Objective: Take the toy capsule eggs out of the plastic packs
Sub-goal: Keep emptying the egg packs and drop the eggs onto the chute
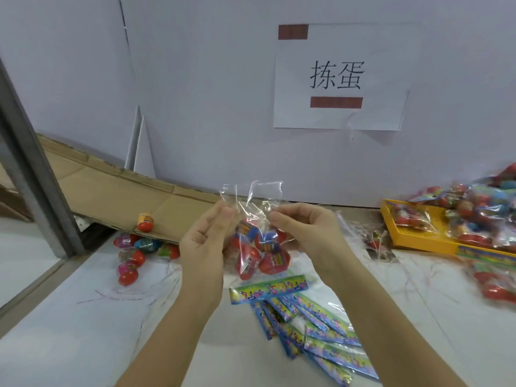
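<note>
**Pack mouth pinched open, eggs not out yet**

Step in hand, as I read it: spread the mouth of the plastic pack (252,196) & get the eggs out. L hand (205,238) pinches the clear film at the pack's left edge, thumb vs fingertips. R hand (304,230) pinches the right edge, fingers curled on the film. The pack hangs between them, held up above the table (83,317), mid-frame, in front of the wall.

To do it well: keep both pinches up near the rim & pull apart evenly so the mouth gapes wide instead of tearing sideways. Then prob. tip the pack low over the table toward the loose eggs (131,255) at left. The eggs are round & will roll, so the cardboard (125,191) edge there could stop them. Alt: R hand lets go & reaches in while L hand takes the weight. The film looks thin & slippy, so a hard pull may slide it out of the grip.

Look of it: thin see-thru bag, crinkled, top flaps standing up empty. Capsule eggs (248,256) bunch at the bottom, mostly red halves w/ blue & printed bands. Exact count: can't tell thru the glare.

Also there: printed header cards (304,319) fanned below the hands, and a yellow tray (421,243) at right w/ a heap of full packs (474,216).
</note>
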